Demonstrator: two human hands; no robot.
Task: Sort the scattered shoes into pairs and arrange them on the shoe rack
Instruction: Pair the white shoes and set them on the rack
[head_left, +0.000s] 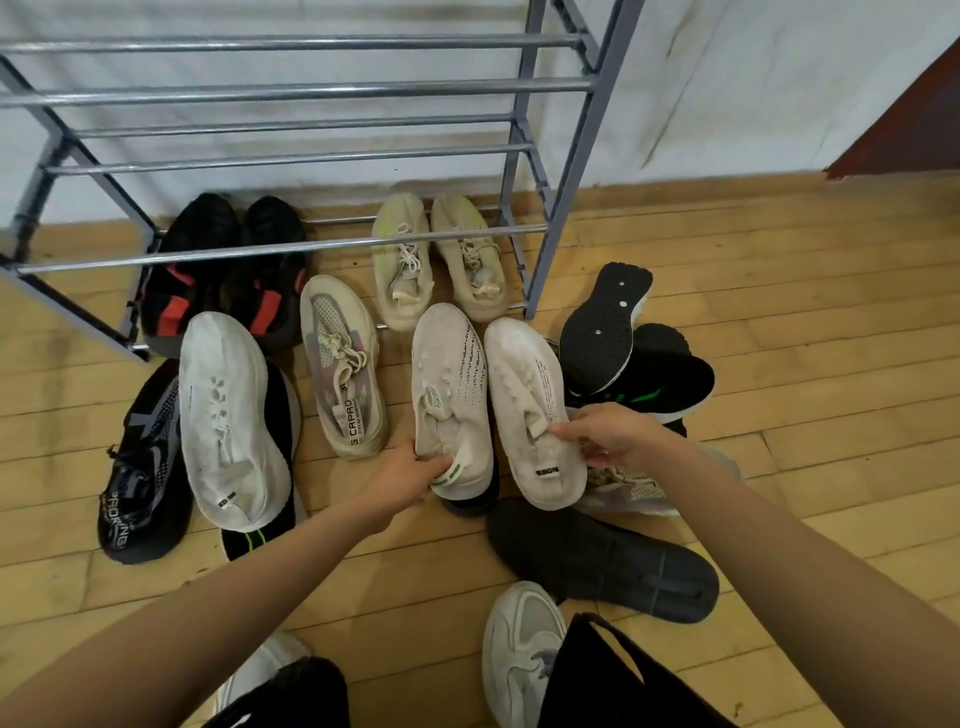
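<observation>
My left hand (402, 480) grips the heel of a white knit shoe with a green tab (449, 384). Beside it, my right hand (608, 434) pinches the collar of a second white knit shoe (524, 384); both toes point toward the grey metal shoe rack (291, 88). On the rack's lowest bars rest a black-and-red pair (223, 265) and a beige pair (436, 254). Loose on the floor lie a big white shoe (223, 410), a beige CAPRO shoe (340, 364), a black-grey shoe (143, 462) and black shoes at right (639, 358).
A dark upturned sole (602, 561) lies near my right forearm. My own feet in white sneakers (519, 649) stand at the bottom edge. The wooden floor (805, 312) is bare to the right of the rack, and a white wall runs behind it.
</observation>
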